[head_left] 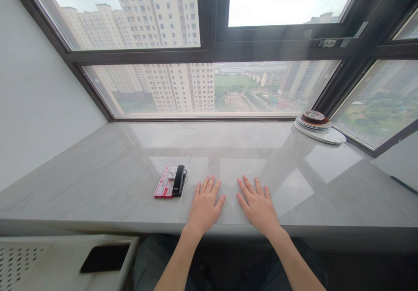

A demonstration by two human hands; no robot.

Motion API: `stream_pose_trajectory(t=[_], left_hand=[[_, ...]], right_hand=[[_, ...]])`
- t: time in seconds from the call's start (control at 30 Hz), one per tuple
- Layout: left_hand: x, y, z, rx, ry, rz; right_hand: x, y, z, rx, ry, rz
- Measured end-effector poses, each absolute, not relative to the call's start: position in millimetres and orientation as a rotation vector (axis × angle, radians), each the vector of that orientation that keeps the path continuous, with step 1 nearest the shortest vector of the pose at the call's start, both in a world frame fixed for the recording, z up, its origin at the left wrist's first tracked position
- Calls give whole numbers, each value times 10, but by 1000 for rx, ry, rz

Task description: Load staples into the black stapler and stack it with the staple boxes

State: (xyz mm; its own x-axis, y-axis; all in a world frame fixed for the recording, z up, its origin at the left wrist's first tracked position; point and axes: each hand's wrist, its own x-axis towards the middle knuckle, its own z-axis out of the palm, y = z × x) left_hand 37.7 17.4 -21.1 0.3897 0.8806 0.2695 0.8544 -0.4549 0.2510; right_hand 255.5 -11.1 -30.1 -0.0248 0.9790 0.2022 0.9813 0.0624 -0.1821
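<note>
Two legs in dark trousers (pixel 156 260) are the nearest, on the person's side of the stapler (pixel 178 181) and lower than it. Also on this near side, to the left of the stapler, there is a white stand (pixel 57 275) with small holes in one part; on it shows a dark rectangle (pixel 106 258), and one cannot tell if it is an object or an opening.

The left hand (pixel 204 206) is flat on the grey counter (pixel 98 195), palm down, just to the right of the stapler but not touching it. The right hand (pixel 259 208) lies in the same manner, farther to the right of the stapler. Both hands grasp nothing; their fingers are straight and a little spread.

The stapler itself is black and rests on the counter. Directly at its left is a pink-and-white packet (pixel 162 185), with a small white piece (pixel 172 173) at the upper part; whether the stapler lies partly upon the packet cannot be told.

Well beyond the stapler, to the right, stands a stack of round flat things (pixel 314 124). Behind everything, beyond the stapler, are the dark window frame (pixel 146 56) and, outside, tall buildings (pixel 163 16).
</note>
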Motion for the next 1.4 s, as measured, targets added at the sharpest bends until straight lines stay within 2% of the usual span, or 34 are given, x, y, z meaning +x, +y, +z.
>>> stream_pose_trajectory(t=[0.17, 0.33, 0.57, 0.73, 0.83, 0.97, 1.17, 1.4], left_hand=[[373, 157, -234, 2562, 1606, 539], [372, -17, -223, 2556, 1612, 519], [246, -238, -121, 2587, 1472, 476], [93, -397, 5, 2548, 1383, 435], [44, -453, 97, 2491, 1369, 459], [35, -374, 219, 2401, 1364, 562], [254, -64, 127, 2332, 1567, 754], [484, 112, -120, 2478, 1540, 727]], right_hand=[[2590, -113, -300, -1966, -2044, 34], [2411, 37, -104, -1971, -1858, 303], [1111, 636, 241, -1560, -1933, 591], [479, 1004, 292, -1521, -1992, 662], [569, 1051, 319, -1516, -2111, 595], [1147, 902, 337, -1488, -2163, 504], [2018, 525, 222, -1495, -1933, 496], [1925, 492, 118, -1544, -1669, 362]])
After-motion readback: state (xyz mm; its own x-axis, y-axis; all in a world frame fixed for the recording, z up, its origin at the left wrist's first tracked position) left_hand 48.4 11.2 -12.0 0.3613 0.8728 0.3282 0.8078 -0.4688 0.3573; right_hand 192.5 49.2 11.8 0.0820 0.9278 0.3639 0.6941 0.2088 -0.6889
